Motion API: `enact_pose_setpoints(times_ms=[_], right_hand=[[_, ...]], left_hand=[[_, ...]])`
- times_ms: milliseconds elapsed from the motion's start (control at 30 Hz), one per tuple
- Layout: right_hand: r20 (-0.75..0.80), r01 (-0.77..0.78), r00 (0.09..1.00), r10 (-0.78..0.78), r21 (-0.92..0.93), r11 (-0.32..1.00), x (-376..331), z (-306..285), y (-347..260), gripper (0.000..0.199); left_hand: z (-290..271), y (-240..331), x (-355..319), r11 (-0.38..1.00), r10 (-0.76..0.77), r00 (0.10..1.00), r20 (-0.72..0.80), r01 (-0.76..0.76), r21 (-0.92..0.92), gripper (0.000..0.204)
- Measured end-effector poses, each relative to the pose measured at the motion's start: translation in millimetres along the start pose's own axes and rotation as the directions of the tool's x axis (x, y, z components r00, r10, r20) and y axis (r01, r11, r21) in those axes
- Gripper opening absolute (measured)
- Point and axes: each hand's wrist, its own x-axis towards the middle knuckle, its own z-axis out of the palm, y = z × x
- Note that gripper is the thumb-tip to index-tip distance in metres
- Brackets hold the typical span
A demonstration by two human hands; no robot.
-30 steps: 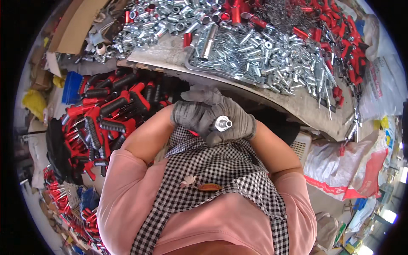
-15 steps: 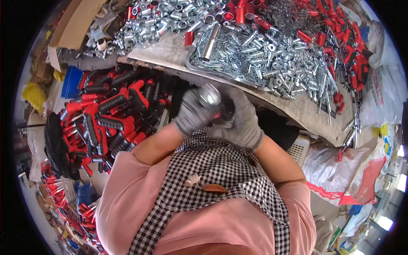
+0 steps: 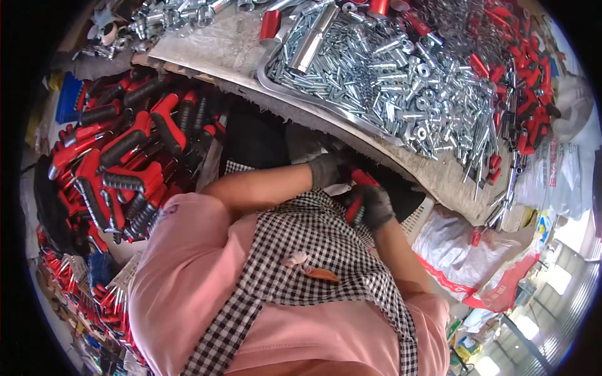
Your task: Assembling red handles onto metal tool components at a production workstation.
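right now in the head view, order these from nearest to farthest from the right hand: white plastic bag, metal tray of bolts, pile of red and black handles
From the right hand:
1. White plastic bag, just to its right and lower.
2. Metal tray of bolts, above on the table.
3. Pile of red and black handles, far left, beyond the left hand.

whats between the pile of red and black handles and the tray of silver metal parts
In the head view, the worn grey edge of the workbench runs between the red and black handles and the tray of silver parts; below that edge is a dark gap.
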Motion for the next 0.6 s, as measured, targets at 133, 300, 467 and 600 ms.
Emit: enact_pose_setpoints(times_ms=[133, 300, 467, 600], right_hand=[[-0.173, -0.079, 0.98, 0.103, 0.138, 0.987, 21, -7, 13, 0.04], [0.136, 0.367, 0.895, -0.425, -0.765, 0.529, 100, -106, 115, 0.045], [0.075, 0.224, 0.961, -0.264, -0.773, 0.593, 133, -128, 123, 0.046], [-0.259, -0.204, 0.937, 0.235, 0.142, 0.969, 87, -3, -2, 0.058]], left_hand=[[20, 2, 31, 0.791, -0.403, 0.914, 0.043, 0.371, -0.486, 0.029], [-5, -38, 51, 0.709, -0.454, 0.889, 0.06, 0.401, -0.58, 0.027], [-15, -57, 66, 0.707, -0.357, 0.929, 0.1, 0.339, -0.621, 0.028], [-49, -90, 66, 0.753, -0.452, 0.89, -0.056, 0.348, -0.558, 0.03]])
